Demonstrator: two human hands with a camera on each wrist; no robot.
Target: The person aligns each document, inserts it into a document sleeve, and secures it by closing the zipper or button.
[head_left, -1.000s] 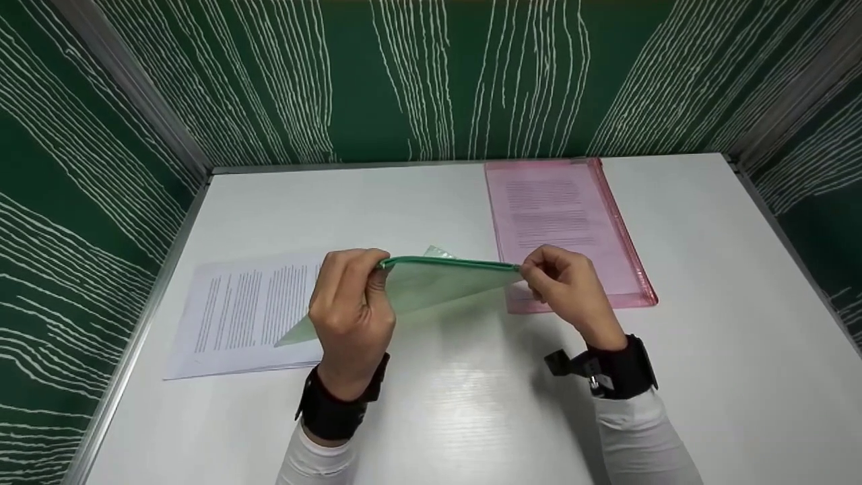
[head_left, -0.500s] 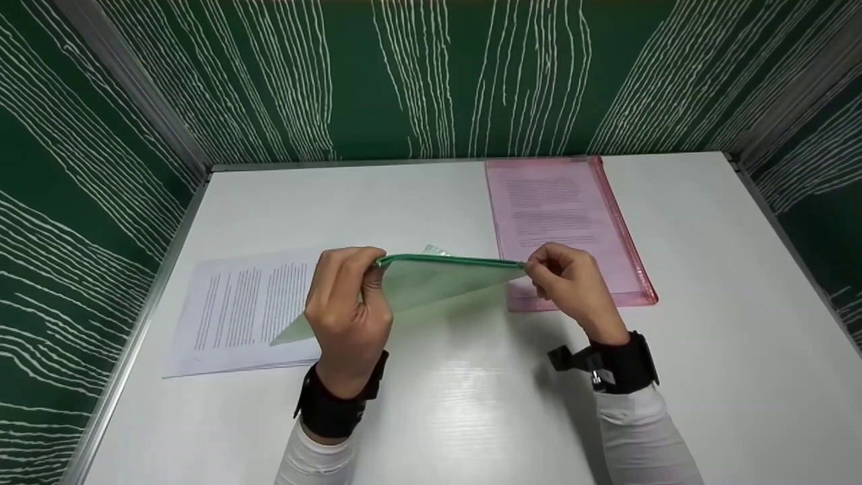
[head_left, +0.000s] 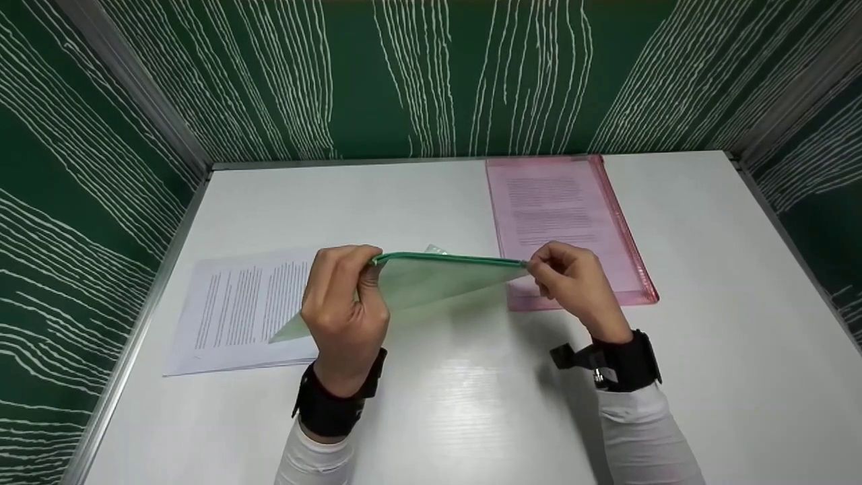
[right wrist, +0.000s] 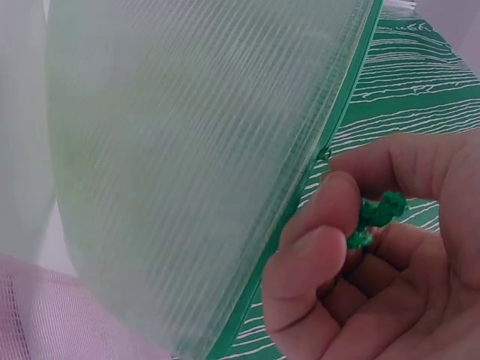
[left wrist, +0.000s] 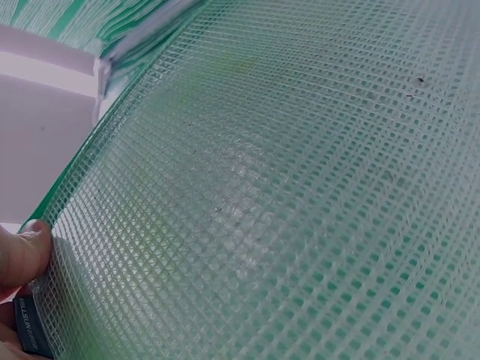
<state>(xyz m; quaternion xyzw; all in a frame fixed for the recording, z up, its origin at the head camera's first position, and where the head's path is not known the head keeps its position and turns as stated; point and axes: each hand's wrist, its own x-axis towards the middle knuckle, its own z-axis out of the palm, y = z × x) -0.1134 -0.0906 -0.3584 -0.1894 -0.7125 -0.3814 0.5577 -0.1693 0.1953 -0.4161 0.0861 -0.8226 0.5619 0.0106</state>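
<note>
A translucent green mesh zipper pouch (head_left: 431, 283) hangs in the air between both hands, its green zipper edge (head_left: 458, 259) up and stretched nearly level. My left hand (head_left: 347, 310) grips the left end of that edge, thumb on the near side of the mesh; a small dark label (left wrist: 31, 324) shows beside the fingers in the left wrist view. At the right end, my right hand (head_left: 571, 279) pinches a short green zipper pull cord (right wrist: 381, 212), whose frayed end sticks out between the fingers. The zipper slider (right wrist: 324, 154) sits right at the fingertips.
Printed sheets (head_left: 236, 310) lie at the left of the white table (head_left: 458, 417), partly under the pouch's lower corner. A pink mesh zipper pouch (head_left: 552, 215) with printed paper inside lies at the back right. A green, white-lined wall (head_left: 431, 81) stands behind.
Both hands have drifted slightly apart, the left one a little left and the right one a little right, with more zipper edge showing between them. The sheets and pink pouch stay put.
</note>
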